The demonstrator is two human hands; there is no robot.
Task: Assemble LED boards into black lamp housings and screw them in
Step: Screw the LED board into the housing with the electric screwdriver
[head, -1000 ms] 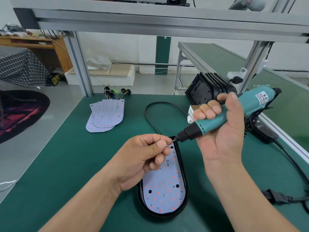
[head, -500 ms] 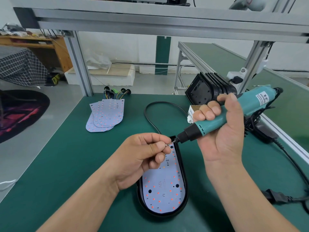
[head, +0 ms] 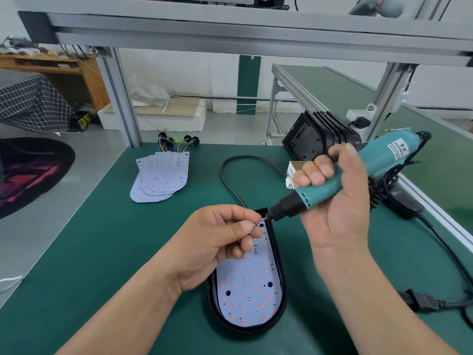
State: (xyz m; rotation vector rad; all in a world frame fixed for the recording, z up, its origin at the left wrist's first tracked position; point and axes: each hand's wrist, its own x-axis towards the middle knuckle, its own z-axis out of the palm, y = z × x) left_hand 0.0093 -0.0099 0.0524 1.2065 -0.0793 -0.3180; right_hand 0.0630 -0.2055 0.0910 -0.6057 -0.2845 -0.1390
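A grey metal frame point(head: 230, 34) spans the top of the view, with its posts standing at the far corners of a green table point(head: 89, 265). To the right, a long green conveyor point(head: 358, 98) runs away from the table.

On the table just in front of the person lies a black oval housing point(head: 245, 329) with a white board point(head: 245, 298) seated inside it. The board is dotted with small red lights and marked "12V". The left hand point(head: 217, 242) hovers over the upper left part of the housing and hides that part of the board. The right hand point(head: 337, 208) is curled tightly round a teal screwdriver point(head: 381, 160). The tool slants down to the left, with its black nose over the top end of the housing.

At the far left of the table a fanned pile of spare boards point(head: 161, 178) lies flat, with coloured wires point(head: 176, 144) at its far edge. At the far right a row of empty housings point(head: 307, 139) stands on edge, partly behind the right hand. A black cord point(head: 221, 170) loops across the table between the two piles and runs down toward the top of the housing. Another black cord, with a plug point(head: 419, 301), trails along the right edge.

A small white box point(head: 291, 172) peeks out behind the right knuckles. The left thumb and forefinger pinch a tiny screw point(head: 256, 223) and hold it against the screwdriver's tip, so the two hands nearly meet above the housing's top end.
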